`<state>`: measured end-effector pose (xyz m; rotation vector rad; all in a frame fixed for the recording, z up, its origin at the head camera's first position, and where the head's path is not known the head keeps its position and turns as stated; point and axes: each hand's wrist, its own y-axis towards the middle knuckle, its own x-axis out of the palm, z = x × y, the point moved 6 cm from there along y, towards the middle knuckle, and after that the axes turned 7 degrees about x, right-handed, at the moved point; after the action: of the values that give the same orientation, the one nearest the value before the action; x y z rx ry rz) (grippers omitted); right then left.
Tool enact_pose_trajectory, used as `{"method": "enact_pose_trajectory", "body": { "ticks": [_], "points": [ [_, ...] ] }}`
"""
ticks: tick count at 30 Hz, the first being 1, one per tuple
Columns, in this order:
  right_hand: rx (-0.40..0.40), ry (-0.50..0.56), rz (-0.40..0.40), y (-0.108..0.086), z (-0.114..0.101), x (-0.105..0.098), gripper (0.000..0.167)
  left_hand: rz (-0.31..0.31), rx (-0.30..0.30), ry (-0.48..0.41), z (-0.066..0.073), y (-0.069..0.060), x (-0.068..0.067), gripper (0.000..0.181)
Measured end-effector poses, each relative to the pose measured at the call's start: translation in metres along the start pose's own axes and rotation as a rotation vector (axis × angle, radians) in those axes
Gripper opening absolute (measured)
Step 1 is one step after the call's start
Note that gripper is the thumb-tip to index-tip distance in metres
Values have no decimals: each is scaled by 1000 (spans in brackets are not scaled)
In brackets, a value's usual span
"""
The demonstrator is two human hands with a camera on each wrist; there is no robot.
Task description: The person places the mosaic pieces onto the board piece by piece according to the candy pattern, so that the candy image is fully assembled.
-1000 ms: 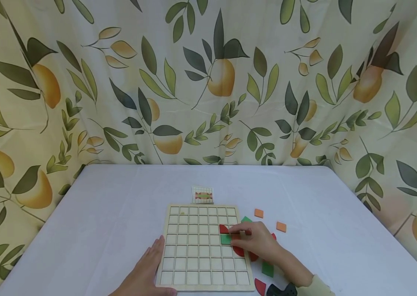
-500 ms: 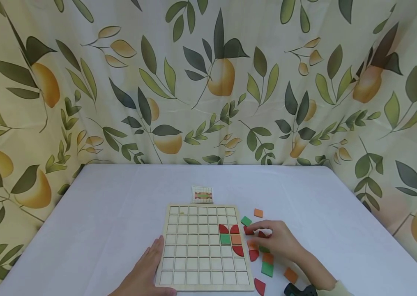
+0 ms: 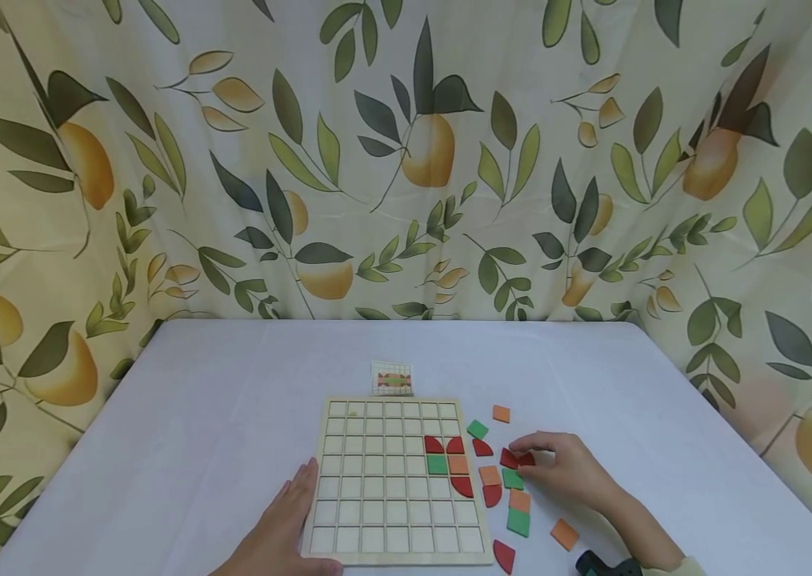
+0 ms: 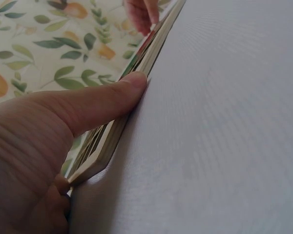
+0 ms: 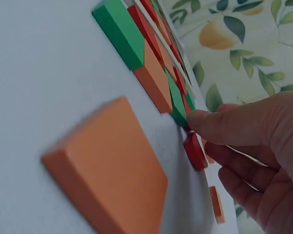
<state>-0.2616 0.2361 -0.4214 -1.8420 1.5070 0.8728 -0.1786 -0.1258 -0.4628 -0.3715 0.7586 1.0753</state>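
Two red pieces point(image 3: 510, 458) lie on the white desk point(image 3: 233, 440) at the fingertips of a person's right hand point(image 3: 566, 470), between a wooden grid board point(image 3: 377, 504) and the desk's right edge; whether the fingers pinch one cannot be told. Half a second earlier that hand was at a red quarter-round point(image 3: 482, 448) just beside the board; it has since moved toward the desk's right edge, leaving the quarter-round uncovered. The left hand point(image 3: 279, 512), as before, lies with straight fingers along the board's left edge. Within the grid, near its right side, sit three red tiles point(image 3: 462, 486), a green square point(image 3: 437, 465) and an orange square point(image 3: 458, 465). A small patterned card point(image 3: 392, 379) sits between the board and the desk's far edge. The left wrist camera shows the thickness of the board's rim, with the left thumb point(image 4: 112, 100) against it; the right wrist camera shows the thick side of a loose orange tile point(image 5: 107, 170) and the right hand's bent lower fingers, hidden from the head camera. Beyond the desk's far edge hangs a fruit-and-leaf curtain point(image 3: 348, 216)
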Motion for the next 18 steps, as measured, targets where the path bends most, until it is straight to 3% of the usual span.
{"method": "enact_pose_trajectory", "body": {
  "ticks": [9,18],
  "points": [
    [9,-18,6,-4,5,-6,24,3,3,-3,0,0,0,129],
    [45,-57,64,-6,8,-6,21,-1,-4,-9,2,0,-1,130]
  ]
}}
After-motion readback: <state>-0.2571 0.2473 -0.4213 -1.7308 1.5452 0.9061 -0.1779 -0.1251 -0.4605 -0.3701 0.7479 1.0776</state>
